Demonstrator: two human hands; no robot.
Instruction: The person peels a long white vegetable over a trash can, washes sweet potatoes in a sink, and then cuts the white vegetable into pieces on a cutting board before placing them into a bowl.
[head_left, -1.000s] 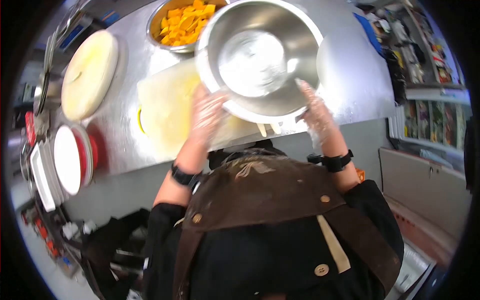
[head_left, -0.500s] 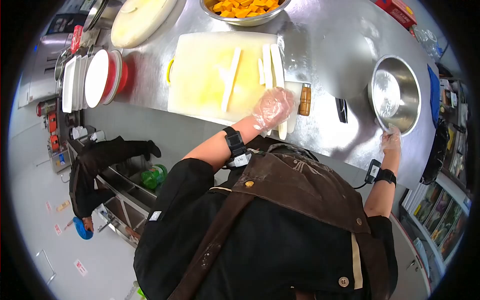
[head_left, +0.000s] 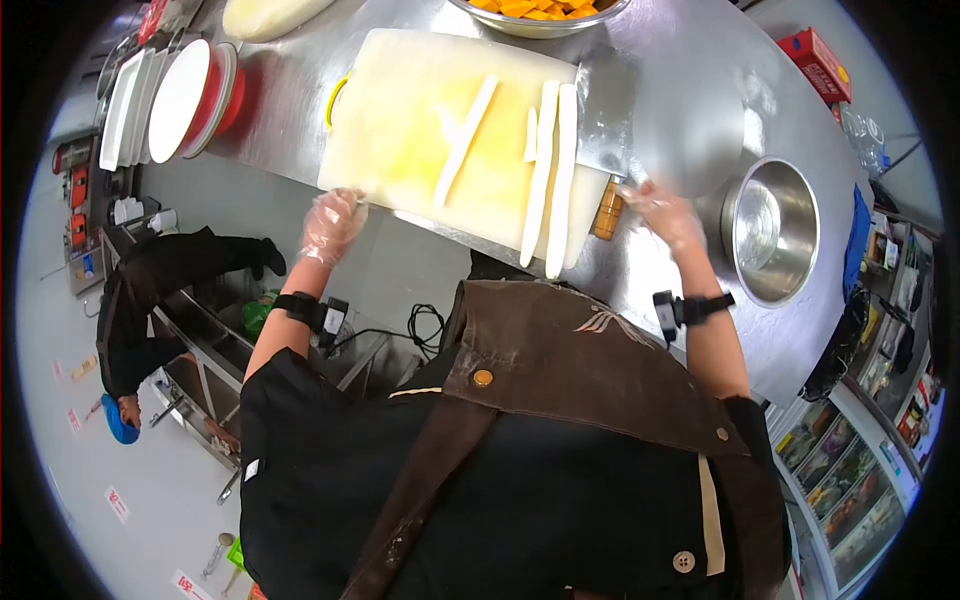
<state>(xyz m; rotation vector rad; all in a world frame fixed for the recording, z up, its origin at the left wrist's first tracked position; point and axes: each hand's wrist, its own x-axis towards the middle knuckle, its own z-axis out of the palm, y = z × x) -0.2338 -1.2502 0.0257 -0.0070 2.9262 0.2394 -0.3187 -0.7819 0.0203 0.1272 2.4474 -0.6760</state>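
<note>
My left hand (head_left: 333, 227), in a clear plastic glove, is at the near left corner of the white cutting board (head_left: 400, 130). Its fingers are curled in and nothing shows in them. Gloved as well, my right hand (head_left: 668, 215) reaches over the table with fingers stretched, their tips right at the wooden handle (head_left: 606, 212) of a cleaver (head_left: 604, 115). The cleaver's blade lies flat along the board's right side. Several white vegetable strips (head_left: 540, 180) lie lengthwise on the board's right part, and a single white strip (head_left: 466, 140) lies slanted near its middle.
A steel bowl (head_left: 808, 225) stands at the right. Behind the board is a bowl of orange cubes (head_left: 540, 28). White and red plates (head_left: 180, 100) and white trays (head_left: 122, 110) are at the left. A person (head_left: 150, 290) in a blue cap works at the far left.
My left hand has left the white strips and moved left to the board's corner. My right hand has let go of the steel bowl's rim and come left to the cleaver handle.
</note>
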